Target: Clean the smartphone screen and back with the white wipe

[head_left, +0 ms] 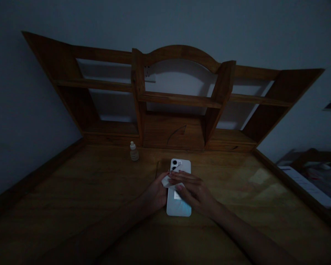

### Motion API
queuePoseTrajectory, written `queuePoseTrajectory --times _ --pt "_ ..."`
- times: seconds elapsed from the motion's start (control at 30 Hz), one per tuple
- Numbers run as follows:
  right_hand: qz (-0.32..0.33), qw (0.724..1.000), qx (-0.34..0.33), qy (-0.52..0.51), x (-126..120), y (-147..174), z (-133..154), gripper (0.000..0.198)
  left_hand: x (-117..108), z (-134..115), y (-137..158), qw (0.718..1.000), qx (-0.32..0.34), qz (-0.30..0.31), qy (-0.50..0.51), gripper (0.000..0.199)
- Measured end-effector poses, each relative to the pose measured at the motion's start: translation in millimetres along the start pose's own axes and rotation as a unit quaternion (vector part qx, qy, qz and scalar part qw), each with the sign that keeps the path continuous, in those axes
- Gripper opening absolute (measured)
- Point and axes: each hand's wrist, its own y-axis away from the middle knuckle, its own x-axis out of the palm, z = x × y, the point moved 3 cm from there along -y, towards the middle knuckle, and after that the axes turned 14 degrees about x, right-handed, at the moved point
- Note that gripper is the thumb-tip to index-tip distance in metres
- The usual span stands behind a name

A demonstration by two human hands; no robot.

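Observation:
A white smartphone (pixel 179 209) is back side up just above or on the desk, its camera lenses at the far end. My left hand (pixel 157 193) is closed at the phone's left edge, its fingers partly hidden. Across the phone's upper back lies my right hand (pixel 194 189), its fingers together and pressing a crumpled white tissue or cloth (pixel 167 182) against it. A pale label-like patch (pixel 177 194) shows on the phone beneath the right thumb.
A small dropper-type bottle (pixel 134 154) stands left of the phone. Behind it rises a wooden shelf unit (pixel 179 98) on the wooden desk (pixel 99 184). White papers (pixel 306 186) lie beyond the desk's right edge. The room is dim.

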Motion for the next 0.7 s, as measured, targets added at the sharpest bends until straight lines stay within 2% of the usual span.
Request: queuePoseTrajectory --times 0.1,0.2,0.33,0.57,0.7 --pt "0.001 1.0 0.002 0.01 2.5 0.8 -1.1 0.03 -0.1 -0.2 0.9 0.999 -0.023 -0.011 0.02 0.036" --pt "-0.001 1.0 0.0 0.026 5.4 2.3 -4.1 0.03 0.2 -0.5 0.2 0.999 -0.031 0.004 0.009 0.037" --pt "-0.031 0.995 -0.013 0.092 7.2 4.1 -8.2 0.031 -0.6 -1.2 -1.6 1.0 -0.005 0.015 0.006 0.037" --pt "-0.058 0.964 0.0 0.259 5.4 4.3 -7.3 0.04 -6.3 -1.8 -3.1 0.999 0.027 0.04 -0.023 0.041" --pt "-0.097 0.948 -0.008 0.302 5.6 7.5 -1.3 0.045 -7.3 -1.7 -0.9 0.998 0.031 0.034 -0.039 0.041"
